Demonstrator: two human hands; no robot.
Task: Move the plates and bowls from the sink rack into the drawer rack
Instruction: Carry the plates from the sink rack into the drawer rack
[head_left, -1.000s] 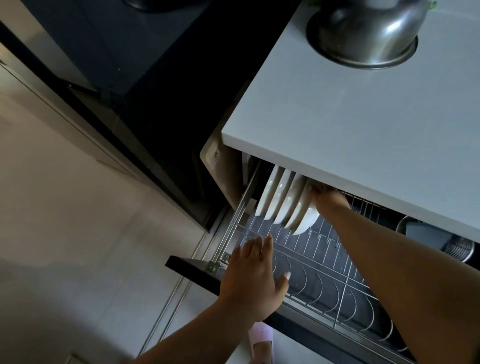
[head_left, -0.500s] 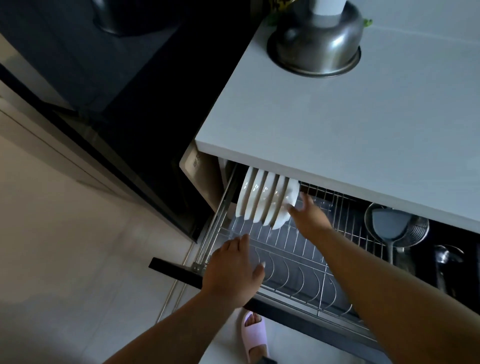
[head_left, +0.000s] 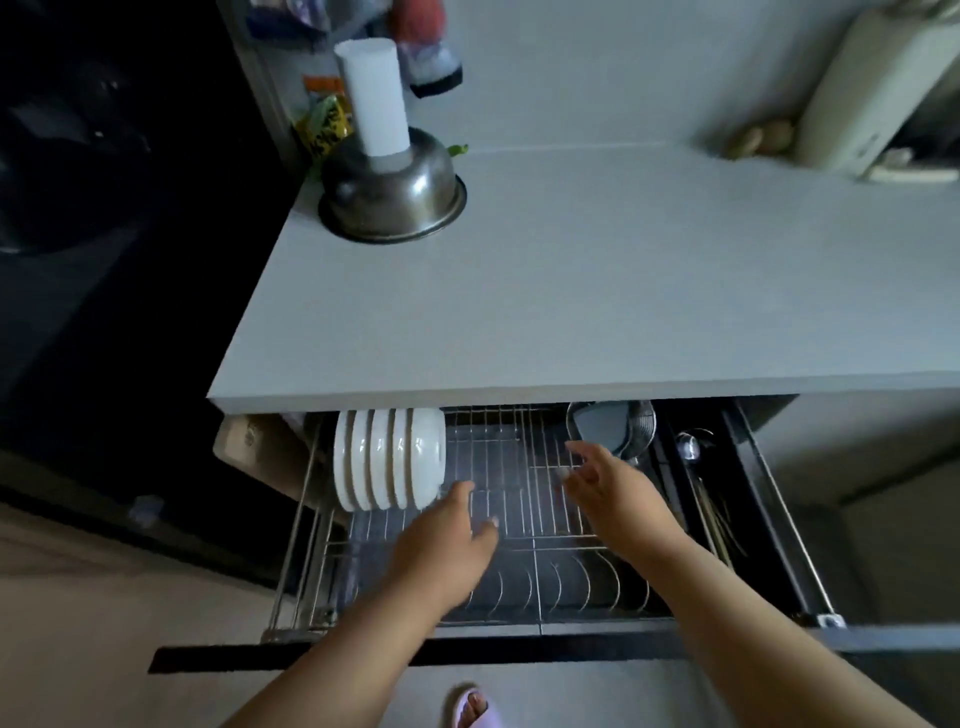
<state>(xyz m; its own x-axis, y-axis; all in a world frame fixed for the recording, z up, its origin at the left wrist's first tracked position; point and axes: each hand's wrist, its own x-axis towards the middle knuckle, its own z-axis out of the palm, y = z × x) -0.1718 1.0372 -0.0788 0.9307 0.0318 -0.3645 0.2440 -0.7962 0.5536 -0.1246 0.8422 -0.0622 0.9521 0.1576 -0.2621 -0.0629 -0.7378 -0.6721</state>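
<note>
White plates (head_left: 389, 460) are stood on edge in a row at the 9 o'clock end of the drawer rack (head_left: 519, 525), under the surface (head_left: 545, 312). The left hand (head_left: 447, 540) and right hand (head_left: 608, 486) are held over the rack wires, fingers loosely spread, nothing gripped.

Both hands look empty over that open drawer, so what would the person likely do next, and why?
Probably draw both hands back and go for more dishes. The left hand and right hand hold nothing, the white plates already stand in the drawer rack, and many slots remain free.
</note>
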